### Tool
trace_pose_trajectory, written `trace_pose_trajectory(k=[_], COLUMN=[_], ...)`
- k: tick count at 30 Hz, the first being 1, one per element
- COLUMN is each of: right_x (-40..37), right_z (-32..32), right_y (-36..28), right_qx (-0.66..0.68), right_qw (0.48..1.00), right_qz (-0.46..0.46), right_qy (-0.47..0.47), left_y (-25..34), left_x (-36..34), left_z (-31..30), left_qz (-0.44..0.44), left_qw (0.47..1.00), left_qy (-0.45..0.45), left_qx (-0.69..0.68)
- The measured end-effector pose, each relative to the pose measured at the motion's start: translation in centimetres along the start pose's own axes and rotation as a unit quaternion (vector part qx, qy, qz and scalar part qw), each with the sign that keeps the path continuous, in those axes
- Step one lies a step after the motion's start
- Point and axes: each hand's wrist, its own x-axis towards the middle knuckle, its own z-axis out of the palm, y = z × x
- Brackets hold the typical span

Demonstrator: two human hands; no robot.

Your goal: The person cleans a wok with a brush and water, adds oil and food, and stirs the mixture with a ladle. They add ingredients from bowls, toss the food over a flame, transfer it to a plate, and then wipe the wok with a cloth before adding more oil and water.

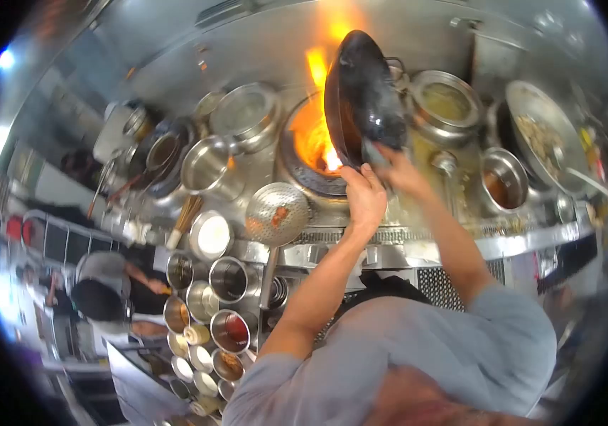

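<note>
Blocked at twelve by flames, at one by the tilted wok, at nine by the skimmer, at seven by sauce pots; passable near half past two, between ladle and brown-liquid pot.

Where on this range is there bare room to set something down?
Small patches: one between the flaming burner and open saucepan, beyond the skimmer; another between the right forearm and ladle. The picture's lower left is crowded with containers.
</note>
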Motion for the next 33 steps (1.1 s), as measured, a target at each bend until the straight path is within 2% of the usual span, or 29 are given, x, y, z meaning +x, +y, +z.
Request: trace_pose_trajectory(k=[1, 2, 3, 4, 5, 6, 7, 9, 10, 12, 13, 14, 15, 16, 17, 18, 19, 20, 22, 25, 26, 27, 28, 29, 30, 31, 33], right_x=[-3.4, -5.7, -6.0, -6.7, -6.8, -6.9, -8.4, -11.4, -13.2, -15.9, -17.3, -18.7, -18.8, -18.8, -19.2, -19.3, -21.0, -23.2, -26.0, -27.4, -29.3, -28.4, -26.6, -24.5, -22.4, -21.5, -20.7], right_z=[0.2, -1.2, -3.8, -5.9, -8.0, -9.9, -10.0, -8.6, -6.8, -2.8, -2.0, -1.4, -1.5, -2.5, -4.1, -5.6, -6.9, -8.0, -8.5, -8.8, -9.4, -9.4, -9.9, -10.4, -10.2, -9.2, -9.0], right_y=[-0.2, 0.1, 3.0, 5.6, 5.9, 6.0, 6.5, 8.0, 9.3, 9.8, 11.4, 13.1, 14.7, 15.3, 13.6, 12.7, 14.4, 15.8, 17.1, 19.4, 23.0, 22.6, 20.7, 17.7, 13.3, 10.8, 7.8], right_qx=[-0.076, -0.157, -0.175, -0.189, -0.213, -0.239, -0.242, -0.272, -0.333, -0.410, -0.411, -0.388, -0.364, -0.343, -0.311, -0.280, -0.320, -0.356, -0.352, -0.308, -0.349, -0.347, -0.182, -0.012, 0.107, 0.104, 0.194], right_qw=[0.994, 0.977, 0.971, 0.950, 0.944, 0.931, 0.927, 0.929, 0.906, 0.867, 0.867, 0.876, 0.882, 0.874, 0.892, 0.905, 0.893, 0.879, 0.863, 0.864, 0.912, 0.915, 0.909, 0.846, 0.850, 0.851, 0.844], right_qz=[-0.027, -0.053, 0.068, 0.197, 0.239, 0.276, 0.287, 0.251, 0.260, 0.280, 0.272, 0.256, 0.236, 0.275, 0.296, 0.312, 0.315, 0.316, 0.362, 0.396, 0.216, 0.206, 0.369, 0.515, 0.500, 0.499, 0.455], right_qy=[-0.069, -0.132, -0.148, -0.153, -0.076, -0.001, -0.006, 0.018, -0.010, -0.047, -0.073, -0.130, -0.182, -0.209, -0.144, -0.076, -0.020, 0.038, -0.016, -0.048, -0.008, -0.015, 0.067, 0.137, 0.126, 0.125, 0.207], left_y=[-0.7, -10.5, -16.6, -12.2, -12.0, -12.3, -14.8, -20.2, -22.9, -27.0, -23.1, -22.8, -21.0, -18.2, -16.8, -17.0, -18.7, -20.4, -21.0, -20.8, -20.8, -19.8, -17.8, -16.1, -15.3, -17.4, -24.3], left_x=[0.3, 1.8, 3.0, 2.0, 1.9, 1.9, 2.2, 1.8, 2.2, 1.5, 1.7, 1.8, 1.9, 2.2, 1.7, 0.1, -2.4, -4.8, -7.7, -12.6, -13.2, -12.7, -11.7, -11.0, -11.0, -12.7, -14.5], left_z=[-0.6, 2.7, 2.6, -0.2, -1.2, -1.8, -1.9, -0.7, 1.6, 6.2, 5.1, 4.5, 3.3, 2.1, 1.3, 0.2, -1.0, -1.8, -2.4, -2.4, -2.4, -2.8, -3.5, -4.3, -5.1, -5.4, -2.5], left_qz=[0.021, 0.174, 0.164, -0.031, -0.144, -0.255, -0.281, -0.249, -0.247, -0.147, -0.218, -0.172, -0.176, -0.261, -0.349, -0.323, -0.168, 0.001, -0.026, -0.081, -0.093, -0.100, -0.122, -0.147, -0.197, -0.199, -0.089], left_qw=[0.999, 0.978, 0.971, 0.998, 0.964, 0.871, 0.847, 0.765, 0.762, 0.812, 0.759, 0.845, 0.847, 0.815, 0.773, 0.840, 0.960, 0.965, 0.957, 0.915, 0.898, 0.900, 0.906, 0.912, 0.924, 0.925, 0.950], left_qy=[0.037, 0.117, 0.027, 0.049, 0.053, 0.059, 0.038, -0.002, 0.008, -0.005, 0.028, 0.023, 0.044, 0.036, 0.023, -0.023, -0.137, -0.241, -0.245, -0.287, -0.301, -0.290, -0.288, -0.284, -0.270, -0.269, -0.225], left_qx=[-0.002, 0.020, 0.170, -0.008, -0.219, -0.416, -0.449, -0.595, -0.599, -0.564, -0.613, -0.505, -0.500, -0.517, -0.529, -0.435, -0.179, 0.103, 0.155, 0.273, 0.309, 0.311, 0.284, 0.255, 0.183, 0.181, 0.197])
